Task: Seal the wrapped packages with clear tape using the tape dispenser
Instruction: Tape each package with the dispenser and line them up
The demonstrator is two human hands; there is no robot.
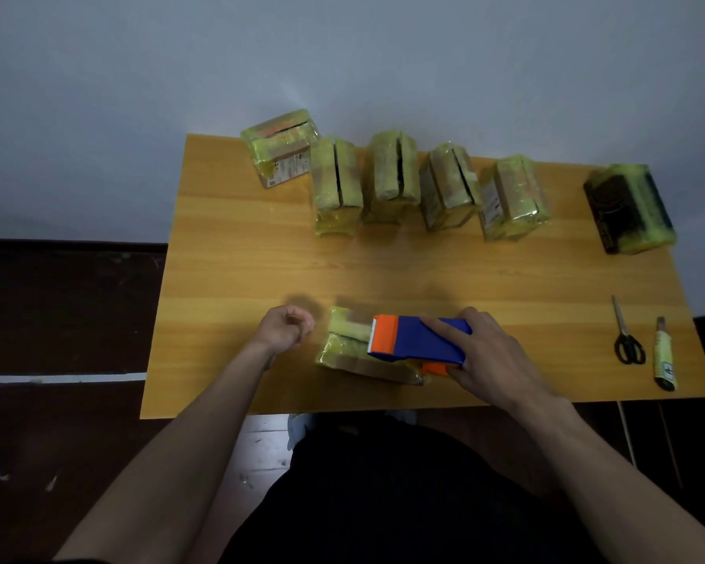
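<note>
Overhead, right hand [489, 356] grips tape dispenser [418, 339] over wooden table [241, 258]; left hand [283, 329] seemingly fisted, dim.

Print on the far-left package [282, 168] label is too blurred to read.

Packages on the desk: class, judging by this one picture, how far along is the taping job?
Possibly done: six wrapped packages stand along the table's far edge, though tape on them cannot be confirmed. In hand: the right hand holds the tape dispenser on the near package; the left hand is curled beside it. Left: finishing this one.
</note>
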